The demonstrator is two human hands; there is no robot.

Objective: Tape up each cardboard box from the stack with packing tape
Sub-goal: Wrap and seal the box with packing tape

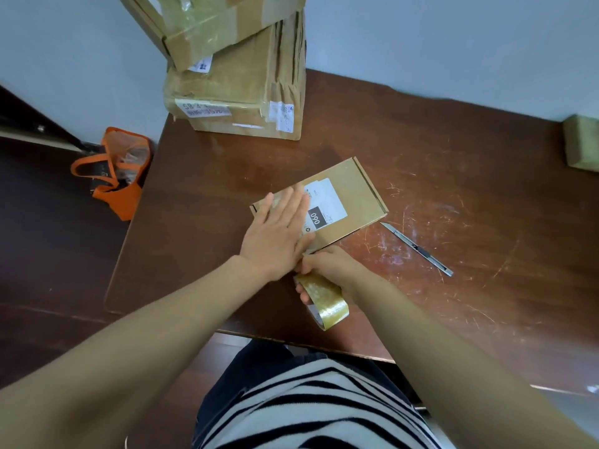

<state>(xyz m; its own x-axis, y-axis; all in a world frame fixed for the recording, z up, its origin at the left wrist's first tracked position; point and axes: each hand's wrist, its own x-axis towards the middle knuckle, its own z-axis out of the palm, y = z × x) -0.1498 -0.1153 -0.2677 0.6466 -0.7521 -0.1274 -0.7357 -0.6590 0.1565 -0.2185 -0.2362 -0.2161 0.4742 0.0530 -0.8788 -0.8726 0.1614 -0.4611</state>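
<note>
Black-and-white striped top (317,413), dark trousers (249,364), bare forearms (181,306).

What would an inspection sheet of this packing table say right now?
Surface: brown wooden table, scratched on the right.
Job's things: small box lying flat mid-table; tape roll at near edge; stack of boxes at far edge.
Clutter: knife right of the small box; parcel at far right.
Hands: left hand pressed flat on the small box; right hand gripping the tape roll.
Cables: nothing seen.
Surroundings: orange bag on floor, left; pale wall.
</note>
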